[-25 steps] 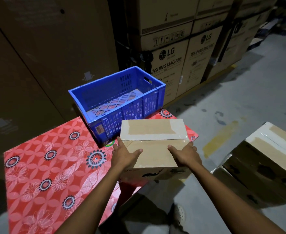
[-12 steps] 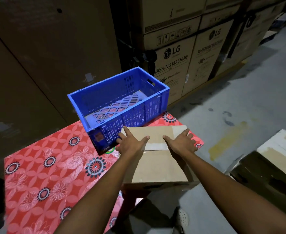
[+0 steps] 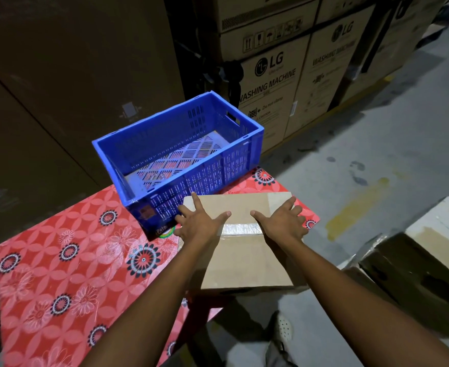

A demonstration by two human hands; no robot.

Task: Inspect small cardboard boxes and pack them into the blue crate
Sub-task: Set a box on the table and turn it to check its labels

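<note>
Head view, box: The small cardboard box [image 3: 244,258] lies on the right corner of the surface [image 3: 72,260], just beside the near wall of the blue crate [image 3: 205,176]. Its near end appears to hang over the edge.
Head view, hands: The left hand [image 3: 199,223] and the right hand [image 3: 281,223] lie flat on the box top, one at each end of the tape strip [image 3: 240,229].
Grip: Both are apart, with fingers spread and straight. They clamp nothing and only press on the lid.
Step in hand: This seems to be the check of the top and the seal. The person should press lightly, so the flaps do not sink, and feel the seam for loose tape.
Lift to come: The fingers probably must go down to the two sides, because the crate wall is high.
Materials: The box is matt brown board with sharp corners. The tape is glossy and wrinkled. The crate is hard plastic with slotted walls and a lattice bottom, and no box shows inside. The surface carries a smooth red cover with flower print.
</note>
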